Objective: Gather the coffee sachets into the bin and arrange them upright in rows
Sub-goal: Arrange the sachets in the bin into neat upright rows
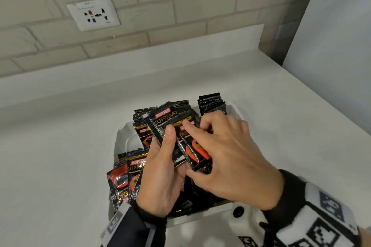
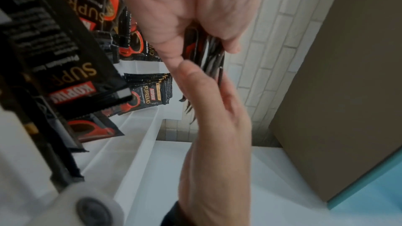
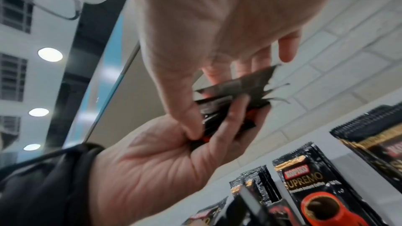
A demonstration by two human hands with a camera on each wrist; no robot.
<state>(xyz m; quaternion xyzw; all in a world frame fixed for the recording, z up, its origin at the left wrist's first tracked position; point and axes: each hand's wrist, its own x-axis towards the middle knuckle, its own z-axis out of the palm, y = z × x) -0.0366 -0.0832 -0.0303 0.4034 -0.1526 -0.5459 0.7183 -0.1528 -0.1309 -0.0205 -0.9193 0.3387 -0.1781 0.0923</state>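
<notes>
White bin [image 1: 121,138] holds black sachets [image 1: 136,168]; hands grip a few.

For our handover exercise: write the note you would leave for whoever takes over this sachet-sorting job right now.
Left hand: grips a fanned bunch of Kopiko Supremo sachets above the white bin.
Right hand: pinches one sachet of that bunch.
Done: upright stack at the bin's far right corner; more sachets stand at the far left.
Left: near-left sachets lean untidily; square up the bunch, stand it in a row, straighten the rest.
</notes>
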